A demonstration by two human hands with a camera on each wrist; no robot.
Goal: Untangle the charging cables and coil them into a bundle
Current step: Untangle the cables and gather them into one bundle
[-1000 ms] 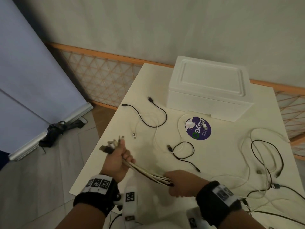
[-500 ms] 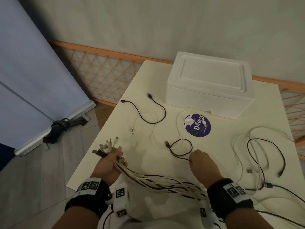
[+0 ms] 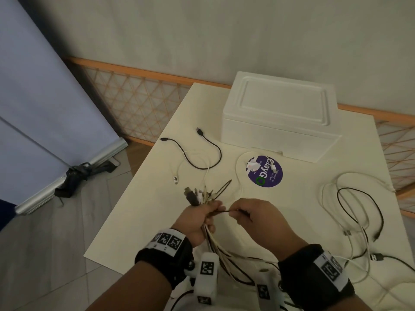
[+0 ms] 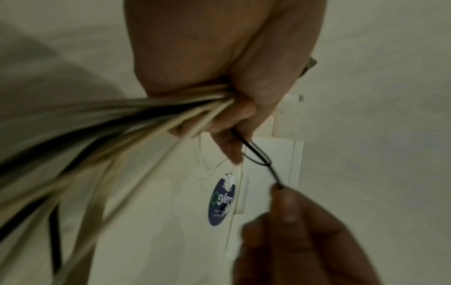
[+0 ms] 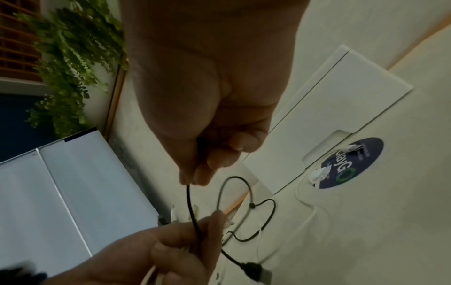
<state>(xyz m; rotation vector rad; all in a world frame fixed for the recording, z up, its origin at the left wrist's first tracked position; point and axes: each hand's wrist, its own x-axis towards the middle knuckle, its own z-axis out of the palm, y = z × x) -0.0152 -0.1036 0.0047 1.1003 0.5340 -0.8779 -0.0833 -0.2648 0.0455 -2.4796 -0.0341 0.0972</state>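
My left hand [image 3: 203,217] grips a bundle of white and black charging cables [image 3: 199,195] above the table's near left part, plugs fanned out upward and the strands trailing down toward me [image 4: 136,119]. My right hand [image 3: 240,213] pinches a short black cable [image 3: 222,211] just right of the left hand; in the right wrist view this black cable [image 5: 191,208] runs from my fingertips [image 5: 192,179] into the left hand's grip. Loose cables still lie on the white table [image 3: 157,198]: a black one [image 3: 202,153] at the far left and a white and black tangle [image 3: 357,209] at the right.
A white foam box [image 3: 280,115] stands at the back of the table. A purple round sticker [image 3: 265,171] with a white plug on it lies before the box. Left of the table the floor drops away, with a grey roller screen [image 3: 45,108]. An orange lattice rail [image 3: 139,104] runs behind.
My right hand left the bundle's tail, reached out to a short black cable on the table, picked it up and brought it to the left hand.
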